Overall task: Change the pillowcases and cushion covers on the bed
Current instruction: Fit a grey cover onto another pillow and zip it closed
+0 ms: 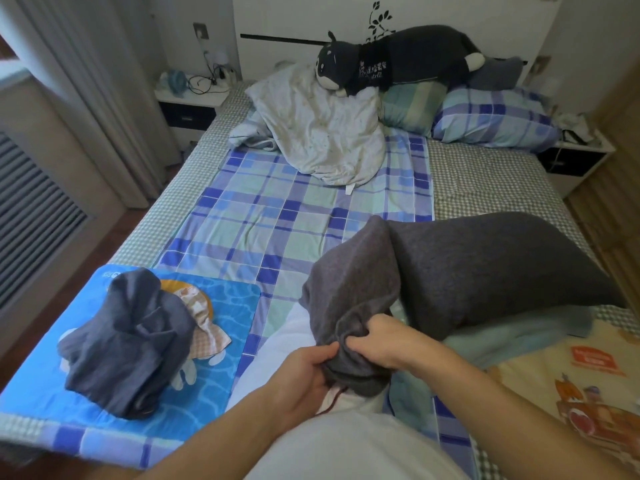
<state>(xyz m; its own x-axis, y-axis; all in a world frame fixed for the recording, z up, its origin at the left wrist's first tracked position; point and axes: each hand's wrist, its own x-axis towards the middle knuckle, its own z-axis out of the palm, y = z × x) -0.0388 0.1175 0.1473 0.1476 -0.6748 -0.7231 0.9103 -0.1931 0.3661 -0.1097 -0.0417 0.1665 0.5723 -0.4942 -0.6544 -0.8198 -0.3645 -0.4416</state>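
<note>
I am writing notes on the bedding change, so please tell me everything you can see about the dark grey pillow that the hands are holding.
The dark grey pillow is long and plump, in a heathered, knit-looking cover. It lies across the near right part of the bed, resting on a light blue cloth. Its far portion looks filled and smooth; the near end is loose, bunched fabric. The left hand and the right hand both grip this bunched end close together. Whether the opening has a zip or buttons cannot be seen.

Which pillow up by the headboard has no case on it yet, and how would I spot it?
Start at the white headboard. On its left side, a bare pillow leans under the head of the dark plush cat. It is plain off-white, wrinkled and stained; the pillows to its right are checked blue and green.
</note>
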